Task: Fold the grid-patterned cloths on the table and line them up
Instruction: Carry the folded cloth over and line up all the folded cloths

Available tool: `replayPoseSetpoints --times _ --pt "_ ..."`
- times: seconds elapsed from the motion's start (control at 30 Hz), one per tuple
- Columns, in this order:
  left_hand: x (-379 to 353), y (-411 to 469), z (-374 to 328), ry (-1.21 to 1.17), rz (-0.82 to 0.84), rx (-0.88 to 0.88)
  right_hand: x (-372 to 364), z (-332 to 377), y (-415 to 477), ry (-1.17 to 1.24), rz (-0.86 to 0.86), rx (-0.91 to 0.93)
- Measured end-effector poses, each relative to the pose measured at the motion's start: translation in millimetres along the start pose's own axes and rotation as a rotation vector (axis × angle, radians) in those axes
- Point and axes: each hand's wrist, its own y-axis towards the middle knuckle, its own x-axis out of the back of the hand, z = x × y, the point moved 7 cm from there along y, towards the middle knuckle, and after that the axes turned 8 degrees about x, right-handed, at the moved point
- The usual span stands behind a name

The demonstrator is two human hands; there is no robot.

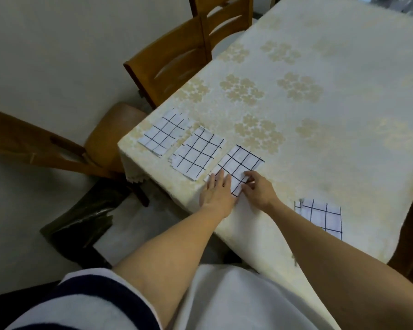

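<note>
Cloth (242, 163), white, black-gridded, folded rectangular, lies under the flat pressing left hand (216, 194), its near edge pinched by the right hand (258, 189).

Pale tablecloth (343, 163) with beige flower clusters, draping over the near edge. Two wooden chairs on the left side: one (172, 63) tucked in close, another (224, 17) just beyond it. A third chair (57, 148) sits angled off the corner. Down on the grey floor (22, 222) lies a dark crumpled bag (81, 225).

Left hand (216, 194) flat on third cloth (241, 163); right hand (258, 188) seemingly pinching its near edge.
</note>
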Motion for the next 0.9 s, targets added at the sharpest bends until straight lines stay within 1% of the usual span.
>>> replayPoseSetpoints --times 0.07,0.17,0.23,0.3,0.37,0.43,0.53,0.6,0.63,0.8,0.9 --pt "-1.6 -2.8 0.0 0.02 -0.022 0.004 4.0 -0.1 5.6 -0.053 0.002 -0.004" --pt "2.0 -6.4 -5.6 -0.01 -0.091 -0.004 15.5 -3.8 9.7 -0.162 -0.047 0.017" --pt "8.8 -4.0 -9.7 -0.057 -0.162 -0.013 21.5 1.1 11.6 -0.284 -0.088 0.136" --pt "14.0 3.0 -9.4 -0.099 -0.181 0.004 21.9 9.0 17.2 -0.423 -0.114 0.265" --pt "13.7 9.5 -5.3 -0.153 -0.126 0.053 18.4 10.5 26.0 -0.485 -0.056 0.273" --pt "9.7 12.2 -1.6 -0.177 -0.068 0.091 10.8 8.7 33.5 -0.505 0.056 0.277" --pt "-0.2 11.7 -0.3 -0.156 -0.038 0.109 -0.8 11.9 36.1 -0.657 0.187 0.435" --pt "-6.0 10.1 -1.2 -0.122 -0.034 0.108 -9.2 17.4 35.0 -0.73 0.269 0.562" --pt "-7.4 9.6 -1.7 -0.109 -0.03 0.105 -12.3 19.9 36.3 -0.749 0.297 0.593" --pt "-12.0 10.7 -0.4 -0.055 0.029 0.124 -23.3 15.5 47.8 -0.691 0.395 0.538" --pt "-15.2 12.7 -1.2 -0.025 0.041 0.134 -20.8 1.3 47.1 -0.748 0.381 0.519"
